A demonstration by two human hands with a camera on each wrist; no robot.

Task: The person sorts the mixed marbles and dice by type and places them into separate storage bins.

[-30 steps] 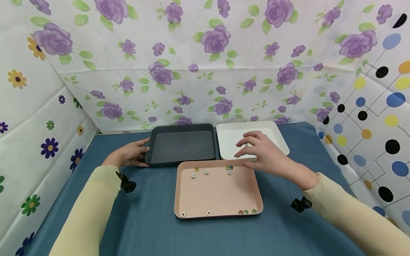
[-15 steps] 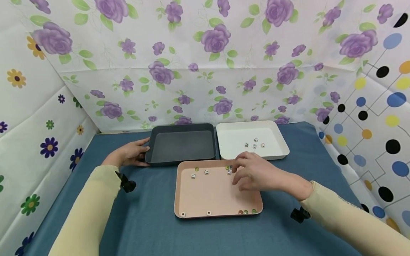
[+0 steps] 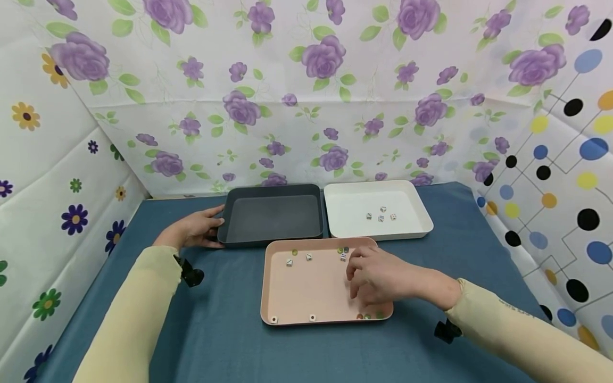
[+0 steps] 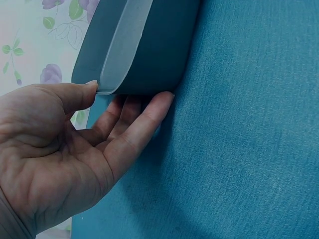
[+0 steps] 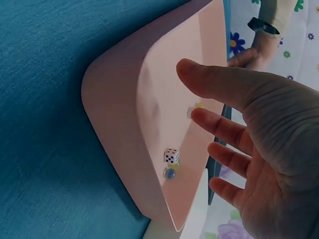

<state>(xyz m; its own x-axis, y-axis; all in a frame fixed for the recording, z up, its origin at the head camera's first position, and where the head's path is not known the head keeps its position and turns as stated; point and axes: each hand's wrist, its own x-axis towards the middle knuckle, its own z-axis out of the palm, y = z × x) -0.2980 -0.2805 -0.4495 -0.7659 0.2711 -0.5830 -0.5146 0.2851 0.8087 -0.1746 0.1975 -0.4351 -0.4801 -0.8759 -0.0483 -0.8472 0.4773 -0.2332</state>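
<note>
My right hand (image 3: pixel 380 274) hovers over the right part of a pink tray (image 3: pixel 311 290), fingers loosely bent and nothing held. In the right wrist view, thumb and fingertips stand apart above that tray, with a white die (image 5: pixel 171 156) and a blue glass marble (image 5: pixel 170 173) beyond them. Several dice and glass marbles lie along the tray's far and near sides, among them a green marble (image 3: pixel 380 315) near the hand. At the left, my left hand (image 3: pixel 195 230) grips the corner of a dark grey tray (image 3: pixel 273 218), thumb on its rim and fingers against its outer wall.
A white tray (image 3: pixel 351 205) holding several dice (image 3: pixel 381 218) stands at the back right, beside the dark tray. Blue cloth (image 3: pixel 215 330) covers the table. Flowered sheets (image 3: pixel 306 122) hang behind and at the left, a dotted one (image 3: pixel 565 213) at the right.
My right hand has moved from above the white tray down and toward me over the pink tray, uncovering the dice in the white tray. The left hand has stayed at the dark tray.
</note>
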